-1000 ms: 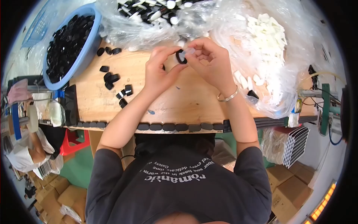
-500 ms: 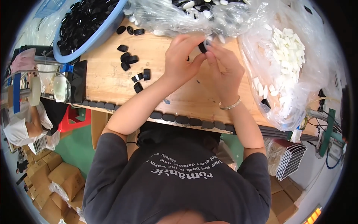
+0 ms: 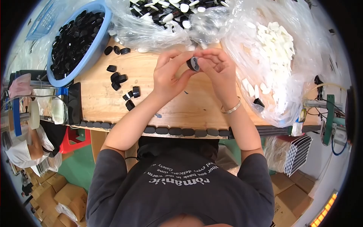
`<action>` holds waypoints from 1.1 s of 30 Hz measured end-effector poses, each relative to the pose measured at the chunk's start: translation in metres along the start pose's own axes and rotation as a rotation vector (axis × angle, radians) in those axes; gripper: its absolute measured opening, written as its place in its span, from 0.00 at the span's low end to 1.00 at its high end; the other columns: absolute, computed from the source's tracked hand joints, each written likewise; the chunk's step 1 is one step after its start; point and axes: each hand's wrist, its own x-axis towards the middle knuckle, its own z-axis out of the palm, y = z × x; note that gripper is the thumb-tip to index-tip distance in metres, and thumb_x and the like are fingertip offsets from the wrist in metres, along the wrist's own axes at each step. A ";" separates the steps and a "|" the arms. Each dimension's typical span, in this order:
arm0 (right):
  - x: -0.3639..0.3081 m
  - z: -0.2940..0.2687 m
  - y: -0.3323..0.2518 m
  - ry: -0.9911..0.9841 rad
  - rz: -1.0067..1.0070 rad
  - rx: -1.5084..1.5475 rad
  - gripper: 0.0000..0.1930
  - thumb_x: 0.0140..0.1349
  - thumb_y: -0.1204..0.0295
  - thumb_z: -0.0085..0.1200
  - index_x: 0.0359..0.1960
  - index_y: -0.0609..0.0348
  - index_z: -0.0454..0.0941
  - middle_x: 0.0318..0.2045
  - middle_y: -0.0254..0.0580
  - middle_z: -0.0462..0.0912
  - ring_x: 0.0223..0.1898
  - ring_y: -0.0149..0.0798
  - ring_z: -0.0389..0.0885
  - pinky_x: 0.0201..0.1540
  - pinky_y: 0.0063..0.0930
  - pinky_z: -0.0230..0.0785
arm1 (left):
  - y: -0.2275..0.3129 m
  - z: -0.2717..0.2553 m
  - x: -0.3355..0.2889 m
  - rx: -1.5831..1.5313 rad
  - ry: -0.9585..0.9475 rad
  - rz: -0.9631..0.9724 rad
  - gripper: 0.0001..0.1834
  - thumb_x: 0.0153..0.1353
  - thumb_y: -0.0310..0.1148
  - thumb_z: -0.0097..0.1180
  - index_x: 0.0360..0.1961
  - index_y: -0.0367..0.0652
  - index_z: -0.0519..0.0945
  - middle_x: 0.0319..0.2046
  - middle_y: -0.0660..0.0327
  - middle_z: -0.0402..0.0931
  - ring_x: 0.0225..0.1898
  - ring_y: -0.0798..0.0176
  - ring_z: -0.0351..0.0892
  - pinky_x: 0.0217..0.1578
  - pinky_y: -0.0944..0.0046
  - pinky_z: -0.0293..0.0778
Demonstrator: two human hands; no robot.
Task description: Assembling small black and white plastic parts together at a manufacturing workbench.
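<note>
Black ring-shaped piece is being clamped between thumb and fingers of the left hand, its greyish face pointing toward the right hand, whose grip, just beside, is showing no clear state. Beneath, the wooden surface is extending.

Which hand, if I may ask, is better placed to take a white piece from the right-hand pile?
Probably the right hand: it is nearer those white pieces, while the left hand, farther off, grips the small black piece.
</note>
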 end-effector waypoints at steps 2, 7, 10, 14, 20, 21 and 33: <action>-0.001 -0.001 -0.004 0.011 0.111 -0.021 0.12 0.64 0.78 0.53 0.48 0.68 0.75 0.43 0.46 0.82 0.44 0.30 0.80 0.47 0.22 0.75 | 0.000 0.000 0.001 -0.003 -0.032 0.024 0.28 0.34 0.18 0.70 0.43 0.40 0.81 0.34 0.57 0.79 0.37 0.56 0.76 0.36 0.63 0.74; -0.003 -0.004 -0.004 -0.139 0.220 -0.051 0.08 0.63 0.77 0.54 0.43 0.66 0.77 0.37 0.39 0.82 0.38 0.27 0.80 0.43 0.21 0.75 | -0.001 -0.004 0.002 -0.015 -0.080 0.103 0.28 0.32 0.17 0.69 0.42 0.36 0.81 0.35 0.56 0.80 0.38 0.56 0.77 0.37 0.62 0.74; -0.002 -0.008 -0.002 -0.197 0.270 0.008 0.07 0.62 0.77 0.55 0.41 0.65 0.77 0.36 0.38 0.82 0.37 0.26 0.80 0.41 0.20 0.74 | 0.002 -0.005 0.003 -0.022 -0.106 0.174 0.27 0.32 0.16 0.68 0.41 0.34 0.81 0.36 0.54 0.80 0.38 0.56 0.77 0.37 0.62 0.75; -0.003 -0.012 0.000 -0.206 0.322 0.102 0.05 0.62 0.78 0.55 0.39 0.65 0.78 0.34 0.37 0.82 0.36 0.26 0.80 0.41 0.20 0.74 | 0.003 -0.002 -0.003 -0.030 -0.088 0.163 0.27 0.32 0.16 0.68 0.41 0.33 0.81 0.35 0.53 0.79 0.37 0.55 0.77 0.36 0.62 0.75; -0.002 -0.015 0.013 -0.106 0.311 0.025 0.07 0.61 0.78 0.56 0.40 0.65 0.79 0.35 0.39 0.83 0.36 0.26 0.80 0.43 0.20 0.73 | -0.004 -0.001 0.001 0.041 -0.163 0.143 0.28 0.35 0.18 0.69 0.44 0.32 0.79 0.35 0.54 0.79 0.39 0.54 0.77 0.38 0.62 0.75; 0.000 -0.014 0.006 -0.108 0.292 -0.018 0.09 0.60 0.77 0.56 0.42 0.65 0.79 0.36 0.38 0.83 0.37 0.25 0.79 0.42 0.18 0.72 | -0.004 -0.001 0.003 0.060 -0.191 0.085 0.29 0.37 0.19 0.70 0.46 0.33 0.78 0.37 0.53 0.80 0.40 0.54 0.77 0.40 0.62 0.75; -0.003 -0.009 -0.002 -0.037 -0.016 -0.421 0.18 0.57 0.80 0.60 0.50 0.66 0.77 0.39 0.41 0.83 0.34 0.27 0.81 0.37 0.17 0.74 | -0.004 0.001 0.004 -0.056 -0.175 -0.074 0.41 0.44 0.22 0.69 0.62 0.33 0.64 0.43 0.55 0.82 0.48 0.58 0.77 0.51 0.63 0.71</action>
